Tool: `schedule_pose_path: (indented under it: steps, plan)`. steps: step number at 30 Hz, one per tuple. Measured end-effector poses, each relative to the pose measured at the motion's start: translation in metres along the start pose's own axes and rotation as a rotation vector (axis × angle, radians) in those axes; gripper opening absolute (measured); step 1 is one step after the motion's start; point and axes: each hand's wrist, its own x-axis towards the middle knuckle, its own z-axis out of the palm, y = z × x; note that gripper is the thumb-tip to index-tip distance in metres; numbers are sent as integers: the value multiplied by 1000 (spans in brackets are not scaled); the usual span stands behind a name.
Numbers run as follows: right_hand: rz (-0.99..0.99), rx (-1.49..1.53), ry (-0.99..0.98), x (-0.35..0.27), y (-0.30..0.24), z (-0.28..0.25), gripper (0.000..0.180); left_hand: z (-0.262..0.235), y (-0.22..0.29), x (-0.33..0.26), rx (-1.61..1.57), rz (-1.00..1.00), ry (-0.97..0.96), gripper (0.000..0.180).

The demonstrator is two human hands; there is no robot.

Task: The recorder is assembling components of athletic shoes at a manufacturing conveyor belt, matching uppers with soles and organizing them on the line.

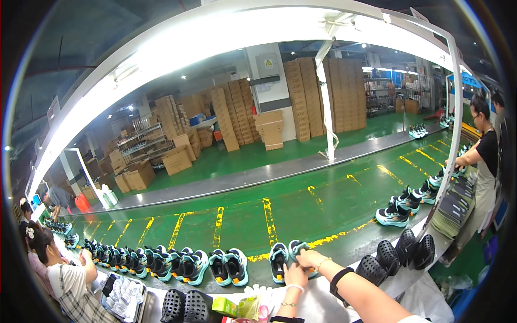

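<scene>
A pair of teal, white and black sneakers stands at the near edge of the green conveyor belt (301,210). My left hand (295,275) rests against the left sneaker (278,261) of that pair. My right hand (311,259) lies on the right sneaker (297,248), fingers curled over its top. Both forearms come up from the lower edge; the right wrist wears a black band and a thin bracelet. More pairs of the same sneaker (229,266) line the belt to the left.
Black perforated shoe moulds (401,250) sit on the grey ledge at my right, and others (186,306) at my left. A person in black (482,172) works at the right end, another person (64,280) at the left. Cardboard boxes (301,99) are stacked beyond the belt.
</scene>
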Motion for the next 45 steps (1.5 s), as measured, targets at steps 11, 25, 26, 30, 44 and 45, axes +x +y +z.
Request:
schedule_pose_path:
  steps: [11, 25, 26, 30, 44, 45]
  plan:
    - [-421, 24, 315, -55, 50, 16, 31, -20, -21, 91, -406, -13, 6, 82]
    - [-354, -9, 181, -63, 46, 33, 50, -2, -6, 85, -17, -122, -146, 94]
    - [-374, -4, 232, -61, 48, 38, 50, 1, -3, 85, -24, -154, -118, 89]
    - [-379, 14, 246, -61, 58, 31, 47, 6, 0, 93, -123, -211, -222, 87]
    - [-571, 157, 286, -84, 70, 28, 54, 24, -11, 86, -175, -300, -87, 57]
    - [-667, 164, 319, -105, 77, 17, 52, 12, -3, 80, -204, -344, -75, 67]
